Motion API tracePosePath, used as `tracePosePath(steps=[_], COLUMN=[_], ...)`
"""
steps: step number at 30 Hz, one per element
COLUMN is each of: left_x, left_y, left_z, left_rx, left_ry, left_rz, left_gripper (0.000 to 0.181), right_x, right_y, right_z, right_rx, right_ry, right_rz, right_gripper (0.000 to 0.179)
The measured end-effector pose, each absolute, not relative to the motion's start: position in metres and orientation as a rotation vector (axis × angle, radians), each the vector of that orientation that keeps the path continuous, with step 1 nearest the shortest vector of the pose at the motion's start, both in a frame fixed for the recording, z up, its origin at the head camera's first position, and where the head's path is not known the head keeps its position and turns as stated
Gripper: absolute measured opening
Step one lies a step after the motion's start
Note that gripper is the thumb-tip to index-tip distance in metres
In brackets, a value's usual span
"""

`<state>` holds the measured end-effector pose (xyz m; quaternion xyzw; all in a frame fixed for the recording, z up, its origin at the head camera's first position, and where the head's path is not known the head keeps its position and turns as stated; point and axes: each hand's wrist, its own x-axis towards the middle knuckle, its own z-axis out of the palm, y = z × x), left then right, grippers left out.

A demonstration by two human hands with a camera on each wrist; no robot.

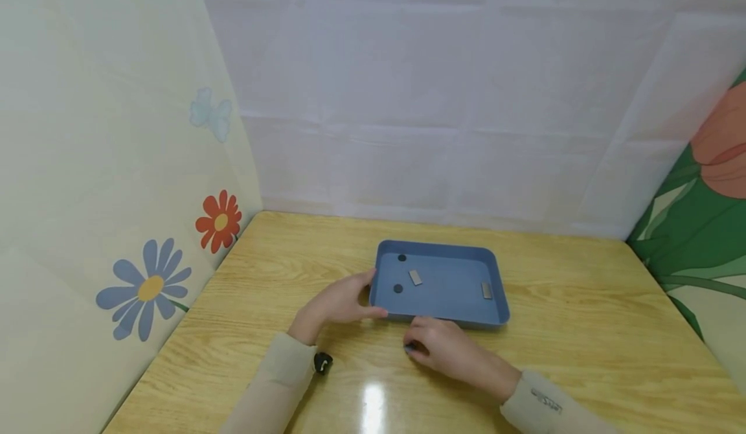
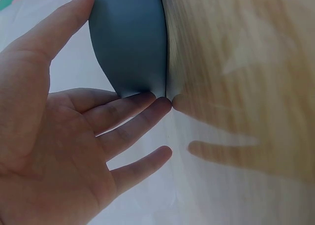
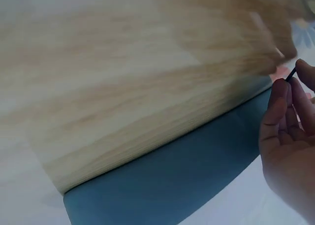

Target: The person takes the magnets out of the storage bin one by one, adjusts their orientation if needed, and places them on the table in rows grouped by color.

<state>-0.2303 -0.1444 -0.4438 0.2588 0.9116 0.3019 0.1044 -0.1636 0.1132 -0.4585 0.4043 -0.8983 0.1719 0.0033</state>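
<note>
A shallow blue tray (image 1: 454, 291) lies on the wooden table. In it are two small dark discs (image 1: 398, 288) toward its left side and two silver rectangular pieces, one near the middle (image 1: 415, 277) and one by the right wall (image 1: 486, 290). My left hand (image 1: 344, 299) spans the tray's front-left corner, thumb at the front rim and straight, spread fingers against the side wall. Just in front of the tray, my right hand (image 1: 440, 348) pinches a thin dark disc (image 3: 291, 74) between thumb and fingertips, seen edge-on in the right wrist view.
A small black item (image 1: 322, 363) is at the left cuff. White cloth (image 1: 408, 97) hangs behind the table (image 1: 559, 291). Flower-printed panels stand at the left (image 1: 87, 181) and right (image 1: 717, 239) edges.
</note>
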Motion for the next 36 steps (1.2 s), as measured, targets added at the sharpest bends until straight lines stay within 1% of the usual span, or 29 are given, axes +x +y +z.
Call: tracePosePath(steps=[9, 18, 26, 30, 36], left_x=[-0.230, -0.229, -0.230, -0.230, -0.228], left_y=[-0.144, -0.144, -0.144, -0.143, -0.143], left_z=[-0.442, -0.443, -0.443, -0.443, -0.441], left_rx=[0.752, 0.746, 0.763, 0.755, 0.733], left_ry=[2.684, 2.705, 2.700, 2.701, 2.708], left_rz=[0.892, 0.859, 0.863, 0.856, 0.830], left_gripper=[0.102, 0.101, 0.101, 0.101, 0.103], right_x=[-0.163, -0.165, -0.173, -0.180, -0.189], right_y=[0.113, 0.112, 0.115, 0.118, 0.122], right_z=[-0.455, -0.434, -0.415, -0.411, -0.407], right_rx=[1.249, 1.159, 1.098, 1.132, 1.107], right_ry=[-2.835, -2.847, -2.832, -2.744, -2.719], right_rz=[0.585, 0.711, 0.738, 0.722, 0.686], right_gripper=[0.012, 0.019, 0.021, 0.020, 0.018])
